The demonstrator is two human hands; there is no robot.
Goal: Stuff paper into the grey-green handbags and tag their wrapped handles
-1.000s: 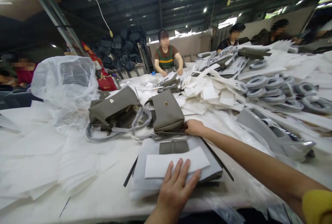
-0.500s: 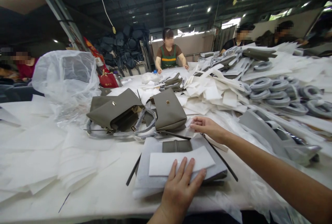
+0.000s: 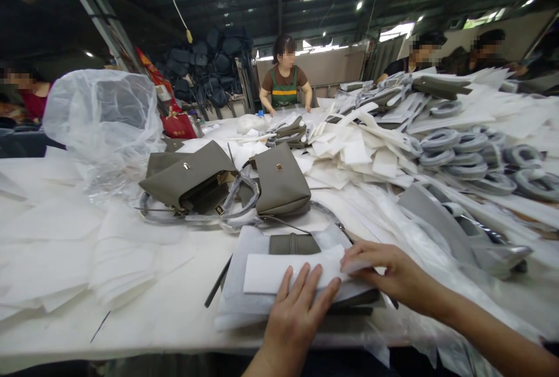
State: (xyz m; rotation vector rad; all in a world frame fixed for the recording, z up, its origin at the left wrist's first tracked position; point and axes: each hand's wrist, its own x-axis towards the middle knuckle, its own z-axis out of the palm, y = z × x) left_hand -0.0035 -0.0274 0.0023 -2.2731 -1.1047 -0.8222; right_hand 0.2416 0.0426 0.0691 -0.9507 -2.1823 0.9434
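Observation:
My left hand [image 3: 299, 307] lies flat, fingers spread, on a white foam strip [image 3: 266, 274]. That strip rests on a bag wrapped in thin white sheet [image 3: 236, 301] near the table's front edge; a grey-green part [image 3: 293, 244] of the bag shows above the strip. My right hand [image 3: 384, 269] pinches the strip's right end, where a thin translucent piece sits at the fingertips. Beyond the wrapped bag are two grey-green handbags, one open and tipped [image 3: 192, 176], the other [image 3: 283, 182] with its flap towards me. Wrapped handles lie between them.
Stacked white sheets [image 3: 48, 249] cover the left of the table. A clear plastic bag [image 3: 105, 115] stands behind them. Foam strips [image 3: 362, 144] and wrapped handles [image 3: 454, 156] are heaped right. A person [image 3: 286, 80] works across the table.
My right hand has come from beside the rear handbag down to the strip's right end. My left hand stays on the strip. The view has shifted slightly.

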